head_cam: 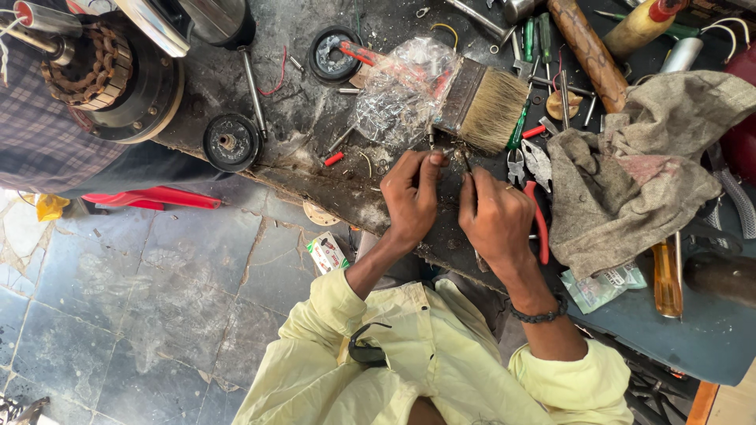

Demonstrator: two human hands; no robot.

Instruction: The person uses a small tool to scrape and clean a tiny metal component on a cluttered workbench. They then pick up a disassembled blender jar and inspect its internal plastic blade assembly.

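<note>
Hands at a grimy workbench (315,118), seen from above by the person's own head camera. The left hand (411,197) lies on the bench just below a wide paintbrush (484,102), fingers curled together, its fingertips (435,160) pressing on a tiny part (449,153) that is too small to make out. The right hand (496,216), just right of the left and also just below the brush, has its fingers pinched together around a thin dark tool (466,163) whose tip points at that same small part. A dark bead bracelet (539,315) circles the right wrist, and both arms wear pale yellow sleeves (331,315).

Touching the brush's left side is a crumpled clear plastic bag (402,86). Right of the brush lies a grey rag (630,173) in a heap, and red-handled pliers (539,220) sit between the rag and the right hand. Above and right of the brush lies a brown wooden handle (587,51), with green screwdrivers (539,35) just beside it. Well left of the brush stand two round black parts (231,142), and farther left a motor housing with copper windings (102,71). Below the rag, well right of the brush, lies an orange-handled screwdriver (667,275). Down and left from the brush, a stone tile floor (157,299) shows under the bench edge.
</note>
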